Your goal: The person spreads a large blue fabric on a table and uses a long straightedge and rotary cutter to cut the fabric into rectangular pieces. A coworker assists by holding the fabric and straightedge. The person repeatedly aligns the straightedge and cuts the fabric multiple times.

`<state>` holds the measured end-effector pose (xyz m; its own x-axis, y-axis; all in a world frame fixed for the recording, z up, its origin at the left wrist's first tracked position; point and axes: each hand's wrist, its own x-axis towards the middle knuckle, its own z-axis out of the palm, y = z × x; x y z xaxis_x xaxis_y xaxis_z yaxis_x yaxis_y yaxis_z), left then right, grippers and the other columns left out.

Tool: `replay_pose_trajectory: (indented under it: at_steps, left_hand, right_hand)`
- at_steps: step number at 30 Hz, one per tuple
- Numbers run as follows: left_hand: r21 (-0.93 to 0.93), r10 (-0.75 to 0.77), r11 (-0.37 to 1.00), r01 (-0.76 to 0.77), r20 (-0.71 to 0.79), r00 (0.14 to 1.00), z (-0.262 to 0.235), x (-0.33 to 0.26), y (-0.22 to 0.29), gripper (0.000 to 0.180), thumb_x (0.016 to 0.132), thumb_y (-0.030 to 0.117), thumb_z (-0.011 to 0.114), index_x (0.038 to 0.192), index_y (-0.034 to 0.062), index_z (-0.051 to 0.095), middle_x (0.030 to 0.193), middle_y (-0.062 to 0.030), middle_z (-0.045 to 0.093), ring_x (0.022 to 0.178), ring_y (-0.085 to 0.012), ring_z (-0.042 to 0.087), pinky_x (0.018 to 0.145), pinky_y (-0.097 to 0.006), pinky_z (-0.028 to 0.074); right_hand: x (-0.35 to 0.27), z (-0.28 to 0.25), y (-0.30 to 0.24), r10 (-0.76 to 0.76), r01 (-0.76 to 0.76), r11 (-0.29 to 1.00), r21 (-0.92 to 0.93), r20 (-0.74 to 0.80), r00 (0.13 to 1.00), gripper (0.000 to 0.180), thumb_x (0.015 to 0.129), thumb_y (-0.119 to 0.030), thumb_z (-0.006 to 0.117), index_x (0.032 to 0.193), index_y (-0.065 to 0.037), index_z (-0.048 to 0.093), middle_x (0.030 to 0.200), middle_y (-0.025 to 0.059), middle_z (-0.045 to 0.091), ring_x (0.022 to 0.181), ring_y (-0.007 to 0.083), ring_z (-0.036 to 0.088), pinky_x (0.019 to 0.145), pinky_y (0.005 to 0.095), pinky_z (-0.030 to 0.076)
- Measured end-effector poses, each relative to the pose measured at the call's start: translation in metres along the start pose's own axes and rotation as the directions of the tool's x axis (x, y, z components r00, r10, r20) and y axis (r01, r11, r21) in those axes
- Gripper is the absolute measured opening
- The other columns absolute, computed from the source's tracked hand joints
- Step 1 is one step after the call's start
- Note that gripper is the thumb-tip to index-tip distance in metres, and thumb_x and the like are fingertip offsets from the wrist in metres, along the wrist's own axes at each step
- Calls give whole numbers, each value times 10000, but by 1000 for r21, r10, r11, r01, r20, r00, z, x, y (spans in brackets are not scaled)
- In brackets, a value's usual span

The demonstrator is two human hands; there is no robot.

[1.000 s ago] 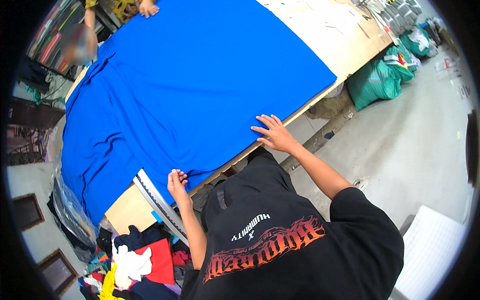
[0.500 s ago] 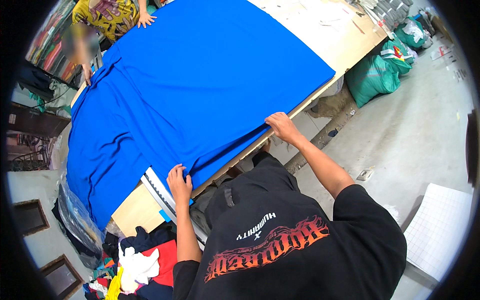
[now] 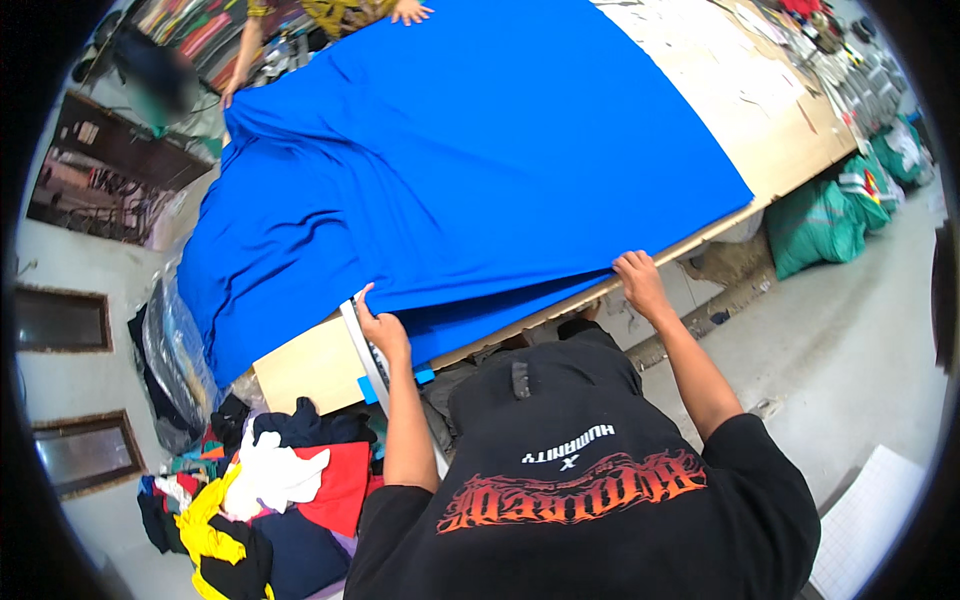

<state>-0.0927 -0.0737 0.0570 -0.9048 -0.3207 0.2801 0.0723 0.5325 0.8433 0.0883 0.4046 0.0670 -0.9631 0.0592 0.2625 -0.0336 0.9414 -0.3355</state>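
Observation:
A wide sheet of blue fabric [image 3: 520, 150] lies over the table, wrinkled toward the left and smoother at the right. My left hand [image 3: 387, 332] is closed on its near edge, beside a pale metal rail [image 3: 362, 345] that crosses the table's edge. Farther right, my right hand [image 3: 642, 283] pinches the same edge at the table's rim. Between my hands the top layer lifts off the blue layer beneath, leaving a dark gap. Across the table, a co-worker's one hand [image 3: 411, 11] rests flat by the fabric's far edge; the other [image 3: 230, 92] is at its far left corner.
Bare wooden tabletop [image 3: 770, 130] with paper scraps stretches to the right. Heaped clothes [image 3: 290, 490] in white, red, yellow and dark colours lie at the lower left. Green sacks [image 3: 815, 225] stand on the floor at right. A gridded white sheet [image 3: 865, 525] is at the lower right.
My left hand has closed on the top layer's near edge and raised it, widening the gap. My right hand stays at the edge. The whole view has shifted and turned.

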Motion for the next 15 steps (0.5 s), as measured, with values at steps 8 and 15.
replay_pose_trajectory:
  at_steps: [8, 15]
  left_hand:
    - [169, 495, 854, -492, 29, 868, -68, 6, 21, 387, 815, -104, 585, 1170, 25, 669, 1063, -165, 684, 967, -362, 660, 900, -456, 522]
    - [451, 296, 694, -561, 531, 794, -138, -17, -29, 387, 769, -26, 638, 1141, 75, 670, 1009, -122, 610, 1027, -336, 594, 894, -439, 461]
  right_hand:
    - [-2, 3, -7, 80, -81, 997, -12, -29, 996, 90, 950, -65, 647, 1037, -53, 663, 1023, 99, 629, 1016, 328, 575, 886, 452, 469]
    - [-8, 14, -10, 110, -110, 994, -9, -58, 992, 137, 931, -30, 643, 1065, -51, 657, 1081, 119, 636, 1084, 340, 574, 943, 463, 470]
